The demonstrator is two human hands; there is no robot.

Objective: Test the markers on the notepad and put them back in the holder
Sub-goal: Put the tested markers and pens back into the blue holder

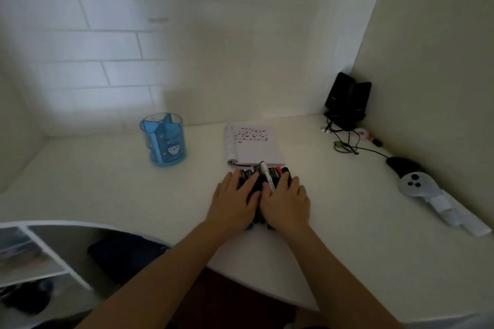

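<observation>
While both hands sit palm-down on the markers (275,173), I read neither as clenched. The left hand (235,200) has its fingers laid fairly straight over the left side of the pile, and the right hand (287,203) does the same on the right side, thumbs close together in the middle. I can't see any finger wrapped round a single marker. The pile lies on the white desk (107,181), caps pointing away from the person and just touching the near edge of the notepad (256,147). One white-barrelled marker (267,175) lies on top between the hands, and a red cap (278,169) shows beside it. The notepad's open page has rows of short coloured test strokes near its far edge. The holder (164,141), blue and translucent with dividers inside, stands upright well to the left of the notepad, and I see no markers in it. Far right corner has two black speakers (347,100) and a tangle of cables (344,141). A grey controller (414,183) lies along the right wall.
</observation>
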